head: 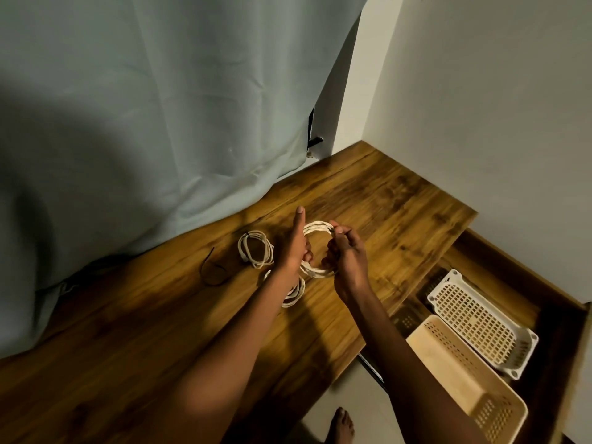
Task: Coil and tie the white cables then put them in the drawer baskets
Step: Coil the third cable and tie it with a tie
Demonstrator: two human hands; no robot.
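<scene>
Above the wooden table [160,315] both hands hold a coiled white cable [315,227]. My left hand [293,248] grips the coil's left side with curled lower fingers while its index finger points straight up. My right hand [344,254] pinches the coil's top right between thumb and fingers. A second white coil [256,249] lies on the table to the left. A third white coil [293,294] lies partly hidden under my left forearm. A white perforated basket [480,318] and a beige basket [461,376] sit in the open drawer [512,267] at right.
Thin black ties [213,270] lie on the table left of the coils. A pale green curtain [160,107] hangs behind the table and drapes onto its back edge. White walls close the right corner. A bare foot [342,424] stands on the floor below.
</scene>
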